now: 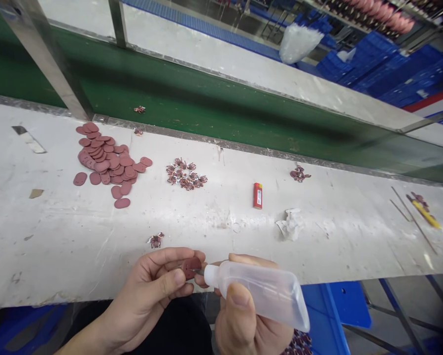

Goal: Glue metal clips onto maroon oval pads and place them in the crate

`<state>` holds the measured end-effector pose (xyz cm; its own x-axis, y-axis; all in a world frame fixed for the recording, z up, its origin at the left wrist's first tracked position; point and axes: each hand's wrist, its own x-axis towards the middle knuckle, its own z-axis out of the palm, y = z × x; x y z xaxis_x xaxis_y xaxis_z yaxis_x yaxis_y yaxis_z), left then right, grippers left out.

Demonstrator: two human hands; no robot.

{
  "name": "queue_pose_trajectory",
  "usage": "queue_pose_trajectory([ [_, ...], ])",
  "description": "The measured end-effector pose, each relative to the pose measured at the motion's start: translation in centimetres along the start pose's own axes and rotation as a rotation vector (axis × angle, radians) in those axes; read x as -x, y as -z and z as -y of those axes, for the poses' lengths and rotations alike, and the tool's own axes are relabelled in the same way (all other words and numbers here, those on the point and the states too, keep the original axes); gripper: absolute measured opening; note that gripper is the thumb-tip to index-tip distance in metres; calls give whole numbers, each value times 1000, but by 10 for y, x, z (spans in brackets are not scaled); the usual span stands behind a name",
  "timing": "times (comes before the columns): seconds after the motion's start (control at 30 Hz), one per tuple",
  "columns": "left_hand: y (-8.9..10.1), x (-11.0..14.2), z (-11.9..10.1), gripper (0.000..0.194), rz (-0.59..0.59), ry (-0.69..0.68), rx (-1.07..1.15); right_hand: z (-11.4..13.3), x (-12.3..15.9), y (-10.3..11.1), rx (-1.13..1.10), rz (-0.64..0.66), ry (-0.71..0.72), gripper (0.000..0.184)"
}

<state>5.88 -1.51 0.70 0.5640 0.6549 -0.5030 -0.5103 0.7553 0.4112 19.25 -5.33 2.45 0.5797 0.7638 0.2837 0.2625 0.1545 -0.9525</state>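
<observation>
Between the thumb and fingers of my left hand (151, 288) is a small reddish-brown oval disc (190, 266). My right hand (239, 315) is wrapped round a translucent squeeze bottle (263, 291) with a white cap. The bottle lies tilted sideways, and its narrow tip points at the disc's right side; whether they touch I cannot tell. Just beyond my left hand lies a small brown-and-white horse-shaped piece (156, 240). Farther off are a heap of similar oval discs (108, 162) and a cluster of small brown-and-white pieces (186, 174).
A red lighter (257, 196), crumpled white paper (290, 224) and a yellow-handled tool (424, 212) lie on the white bench (214, 227). Past its far edge runs a green conveyor belt (221, 118). A metal post (54, 64) stands at the left. Below right is a blue bin (330, 320).
</observation>
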Motion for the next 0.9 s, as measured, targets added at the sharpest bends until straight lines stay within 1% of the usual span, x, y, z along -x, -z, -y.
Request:
queue_pose_trajectory([
  [0.17,1,2,0,24,-32,5,28,1,-2,-2,-58,-65,-72,24],
  [0.23,1,2,0,24,-44,8,33,2,-2,-2,-90,-51,-77,21],
  [0.33,0,1,-1,24,-43,13,31,0,-1,0,-90,12,-79,19],
  [0.53,0,0,0,24,-43,16,17,-5,3,5,-84,8,-86,22],
  [0.6,0,1,0,24,-45,18,9,-5,5,5,-70,13,-73,22],
  [0.7,0,1,1,25,-51,0,11,-1,4,2,-25,14,-1,23],
  [0.73,0,1,1,25,-53,-1,14,0,2,1,-20,8,-5,23],
  [0.8,1,0,1,25,-54,-2,15,2,-7,0,-86,-6,-91,22],
  [0.87,2,0,1,23,-35,-14,1,-1,-22,5,-267,-16,-242,26],
  [0.9,3,-1,0,21,-25,-26,-7,-5,-32,9,-396,-12,-333,30],
])
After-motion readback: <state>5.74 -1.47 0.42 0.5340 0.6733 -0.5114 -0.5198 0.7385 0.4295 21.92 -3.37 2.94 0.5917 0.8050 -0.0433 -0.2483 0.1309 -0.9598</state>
